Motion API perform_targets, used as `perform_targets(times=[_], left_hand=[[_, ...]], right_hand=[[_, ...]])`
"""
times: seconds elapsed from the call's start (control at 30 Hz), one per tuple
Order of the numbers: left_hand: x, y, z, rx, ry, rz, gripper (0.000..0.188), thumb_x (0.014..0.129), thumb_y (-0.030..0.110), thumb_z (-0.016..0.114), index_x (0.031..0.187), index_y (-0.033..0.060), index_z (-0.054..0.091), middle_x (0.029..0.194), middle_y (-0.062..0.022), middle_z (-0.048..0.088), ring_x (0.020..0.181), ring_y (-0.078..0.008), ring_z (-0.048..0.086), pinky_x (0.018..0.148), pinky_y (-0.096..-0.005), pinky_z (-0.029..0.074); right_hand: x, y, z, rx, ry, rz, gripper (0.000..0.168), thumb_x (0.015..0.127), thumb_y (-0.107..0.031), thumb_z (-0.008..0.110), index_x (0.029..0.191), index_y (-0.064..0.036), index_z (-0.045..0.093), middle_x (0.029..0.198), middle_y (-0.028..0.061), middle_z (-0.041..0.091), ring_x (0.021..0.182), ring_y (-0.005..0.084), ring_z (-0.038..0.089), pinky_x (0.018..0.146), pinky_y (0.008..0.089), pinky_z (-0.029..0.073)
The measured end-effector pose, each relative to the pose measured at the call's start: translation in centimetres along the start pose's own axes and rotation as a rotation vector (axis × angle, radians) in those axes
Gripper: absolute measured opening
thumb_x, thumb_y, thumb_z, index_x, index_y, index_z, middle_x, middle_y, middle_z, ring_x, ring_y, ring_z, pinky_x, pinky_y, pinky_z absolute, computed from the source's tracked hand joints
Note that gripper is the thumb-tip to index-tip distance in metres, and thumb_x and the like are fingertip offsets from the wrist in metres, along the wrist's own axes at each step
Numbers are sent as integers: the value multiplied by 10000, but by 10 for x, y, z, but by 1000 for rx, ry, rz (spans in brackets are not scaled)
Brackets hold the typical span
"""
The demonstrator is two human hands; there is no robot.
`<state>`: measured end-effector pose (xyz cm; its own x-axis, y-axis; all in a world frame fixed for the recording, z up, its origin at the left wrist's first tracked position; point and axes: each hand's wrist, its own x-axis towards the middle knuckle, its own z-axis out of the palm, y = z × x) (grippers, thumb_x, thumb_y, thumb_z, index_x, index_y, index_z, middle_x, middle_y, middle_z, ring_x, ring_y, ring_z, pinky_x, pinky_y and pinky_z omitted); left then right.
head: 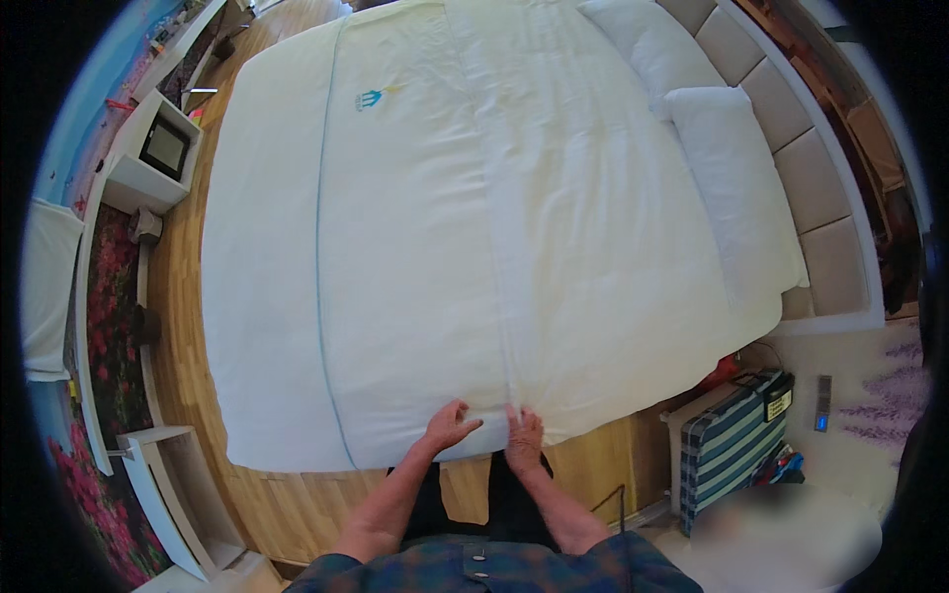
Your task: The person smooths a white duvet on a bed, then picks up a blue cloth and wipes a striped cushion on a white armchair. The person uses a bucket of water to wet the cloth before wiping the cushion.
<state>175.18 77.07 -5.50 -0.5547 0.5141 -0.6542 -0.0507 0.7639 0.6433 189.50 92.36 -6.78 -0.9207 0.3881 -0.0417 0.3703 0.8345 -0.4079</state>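
A white duvet cover (408, 296) with a thin blue line and a small printed emblem lies over a large bed. At its near edge my left hand (449, 426) rests on or just over the cloth, fingers apart and slightly bent. Close by on the right, my right hand (525, 437) touches the cover near a raised seam, its fingertips partly sunk against the fabric; whether it pinches the cloth cannot be told. White pillows (730, 178) lie at the padded headboard on the right.
A nightstand with a striped cloth (734, 434) stands right of the bed's near corner. Wooden floor (311, 511) runs along the near and left sides. An open white cabinet (185, 497) is at lower left, and a white cubby with a dark-fronted appliance (165, 147) at upper left.
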Motion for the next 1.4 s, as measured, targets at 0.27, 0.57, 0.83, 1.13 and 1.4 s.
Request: perform_targets(times=[0.27, 0.57, 0.83, 1.13, 1.4], left_hand=[[42, 45, 108, -771, -15, -9, 627, 784, 299, 744, 1265, -2, 478, 1115, -135, 628, 1001, -220, 605, 870, -353, 484], [28, 69, 137, -854, 91, -212, 503, 693, 146, 797, 1115, -35, 589, 1036, -123, 658, 922, -216, 629, 810, -334, 505], [27, 55, 170, -875, 94, -230, 480, 695, 143, 794, 1099, -35, 607, 1010, -111, 668, 880, -198, 637, 802, -335, 505], [13, 89, 198, -954, 317, -302, 435, 712, 125, 792, 1089, -22, 631, 1010, -106, 673, 887, -195, 643, 801, -331, 515], [8, 119, 223, -972, 417, -386, 486, 746, 129, 770, 1156, -49, 578, 1090, -150, 639, 971, -227, 622, 843, -357, 521]], right_hand=[[1, 55, -55, 456, -365, 15, 578, 743, -36, 614, 1288, -42, 421, 1256, 190, 452, 1122, 353, 493, 915, 415, 448], [22, 183, -76, 546, -62, 411, 493, 785, -121, 635, 1250, -102, 473, 911, 108, 613, 797, 225, 618, 742, 349, 508], [35, 327, -141, 232, 164, 595, 528, 729, -136, 670, 1222, -66, 494, 969, 155, 605, 853, 294, 588, 789, 399, 480], [41, 456, -209, 131, 174, 741, 739, 843, -256, 657, 1438, -66, 263, 1423, 209, 314, 1302, 369, 323, 1003, 495, 397], [57, 517, -212, 173, -13, 617, 539, 702, -217, 709, 1154, 7, 519, 1056, 175, 605, 991, 302, 590, 849, 401, 464]])
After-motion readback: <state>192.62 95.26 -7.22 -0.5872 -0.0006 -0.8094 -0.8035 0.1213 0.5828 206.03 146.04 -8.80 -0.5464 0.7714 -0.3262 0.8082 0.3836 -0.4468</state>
